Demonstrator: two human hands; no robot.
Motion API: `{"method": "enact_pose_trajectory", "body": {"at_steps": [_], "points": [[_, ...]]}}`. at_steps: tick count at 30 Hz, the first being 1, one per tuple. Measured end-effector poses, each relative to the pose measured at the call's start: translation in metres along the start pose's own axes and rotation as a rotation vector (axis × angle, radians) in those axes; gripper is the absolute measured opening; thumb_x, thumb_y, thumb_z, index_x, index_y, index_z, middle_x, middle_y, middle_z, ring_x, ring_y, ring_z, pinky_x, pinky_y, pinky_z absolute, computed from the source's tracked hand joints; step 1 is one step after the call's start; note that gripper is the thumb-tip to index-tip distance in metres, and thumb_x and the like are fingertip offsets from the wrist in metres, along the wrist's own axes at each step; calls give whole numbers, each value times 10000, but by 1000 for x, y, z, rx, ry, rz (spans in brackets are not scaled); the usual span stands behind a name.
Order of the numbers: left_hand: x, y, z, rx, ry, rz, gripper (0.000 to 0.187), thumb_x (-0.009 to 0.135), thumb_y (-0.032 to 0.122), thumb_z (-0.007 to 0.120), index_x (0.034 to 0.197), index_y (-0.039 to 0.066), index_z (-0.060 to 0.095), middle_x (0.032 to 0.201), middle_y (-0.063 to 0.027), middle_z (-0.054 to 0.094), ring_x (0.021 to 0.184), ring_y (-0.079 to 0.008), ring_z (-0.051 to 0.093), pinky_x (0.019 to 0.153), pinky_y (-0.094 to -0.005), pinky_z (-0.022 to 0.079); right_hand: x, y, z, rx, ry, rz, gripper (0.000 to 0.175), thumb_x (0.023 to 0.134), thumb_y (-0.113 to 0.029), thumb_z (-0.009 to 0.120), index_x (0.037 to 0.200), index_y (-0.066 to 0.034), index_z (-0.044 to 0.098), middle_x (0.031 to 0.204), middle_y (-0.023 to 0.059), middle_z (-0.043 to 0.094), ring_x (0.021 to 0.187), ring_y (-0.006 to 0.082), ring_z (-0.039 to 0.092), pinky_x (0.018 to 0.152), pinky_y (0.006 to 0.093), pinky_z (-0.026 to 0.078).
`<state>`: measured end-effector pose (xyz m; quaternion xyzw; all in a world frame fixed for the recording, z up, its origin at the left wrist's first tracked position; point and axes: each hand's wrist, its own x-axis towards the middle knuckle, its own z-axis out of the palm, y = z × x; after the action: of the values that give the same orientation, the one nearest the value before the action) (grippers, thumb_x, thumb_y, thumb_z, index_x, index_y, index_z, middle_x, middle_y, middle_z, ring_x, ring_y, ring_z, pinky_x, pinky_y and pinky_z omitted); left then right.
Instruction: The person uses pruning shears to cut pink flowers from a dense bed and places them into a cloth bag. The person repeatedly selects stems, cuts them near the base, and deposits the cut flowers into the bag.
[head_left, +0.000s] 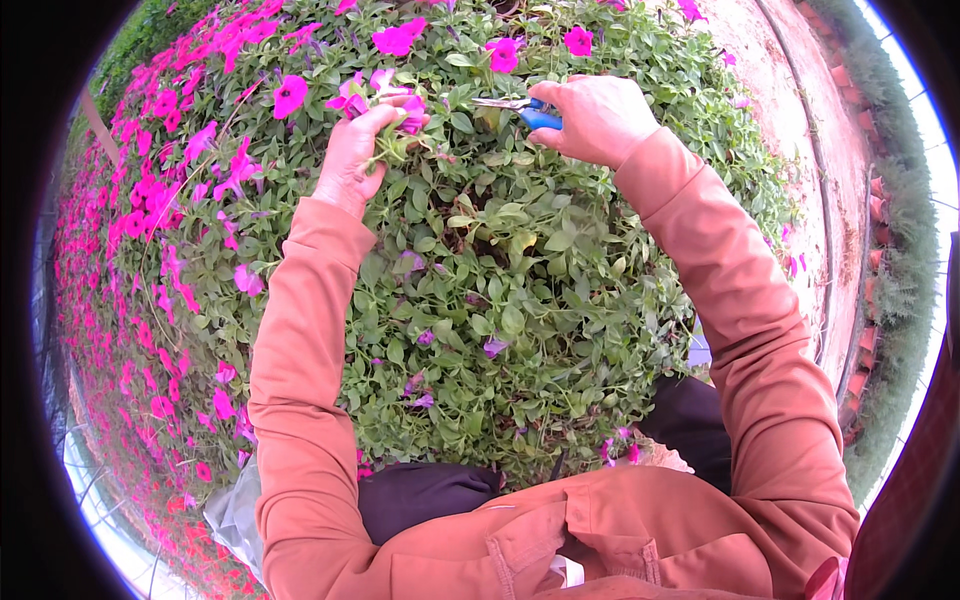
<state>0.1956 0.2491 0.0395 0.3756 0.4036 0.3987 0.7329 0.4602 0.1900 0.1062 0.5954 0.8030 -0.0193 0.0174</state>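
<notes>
My left hand (358, 150) holds a small bunch of magenta petunia flowers (411, 114) with green stems and leaves hanging below the fingers. To its right, my right hand (596, 116) grips snips (540, 116) by their blue handles. The metal blades point left, towards the bunch, and lie just above the leaves; a gap separates their tips from the flowers in my left hand. Beneath both hands spreads a dense bed of petunia plants (480, 300), mostly green leaves here, with a few wilted purple blooms (495, 346) and some yellowed leaves.
Many magenta petunias (157, 195) in bloom fill the left side. A dark hose or pipe (817, 150) runs along a pale dirt path (840, 195) on the right, beside a row of terracotta pots (862, 337). A plastic bag (236, 514) lies by my left elbow.
</notes>
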Motion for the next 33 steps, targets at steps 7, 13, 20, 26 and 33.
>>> {"method": "enact_pose_trajectory", "body": {"at_steps": [7, 13, 20, 26, 33], "points": [[0, -23, 22, 1186, -78, 391, 444, 769, 154, 719, 1161, 22, 559, 1041, -127, 643, 979, -211, 619, 863, -312, 481, -5, -4, 0, 17, 9, 28, 309, 793, -423, 639, 938, -150, 620, 790, 82, 665, 772, 272, 660, 665, 405, 515], [6, -9, 11, 263, -24, 149, 337, 841, 127, 660, 1149, 0, 609, 979, -47, 650, 892, -127, 611, 792, -288, 498, -7, 2, -4, -41, 67, 57, 358, 778, -409, 665, 1048, -181, 612, 886, 75, 644, 846, 251, 647, 710, 388, 515], [2, 6, 12, 4, 33, 88, 284, 838, 97, 628, 1100, -12, 631, 990, -71, 663, 869, -145, 644, 776, -275, 526, 6, 2, 0, -124, 128, -27, 423, 773, -392, 666, 1146, -201, 605, 878, 85, 612, 764, 261, 640, 672, 386, 506], [10, 0, 11, -119, 31, 173, 260, 846, 60, 615, 1092, -22, 626, 1015, -89, 660, 871, -157, 651, 773, -282, 534, 16, -1, 1, -96, 22, -18, 301, 776, -401, 664, 951, -160, 623, 791, 70, 658, 787, 257, 656, 680, 393, 510], [-5, 16, -16, -262, 153, 258, 250, 810, 37, 692, 1048, 27, 614, 951, -77, 663, 850, -177, 661, 770, -314, 547, -16, 7, -3, 121, 78, 126, 411, 766, -478, 655, 1086, -222, 631, 851, 70, 686, 816, 280, 658, 731, 409, 513]]}}
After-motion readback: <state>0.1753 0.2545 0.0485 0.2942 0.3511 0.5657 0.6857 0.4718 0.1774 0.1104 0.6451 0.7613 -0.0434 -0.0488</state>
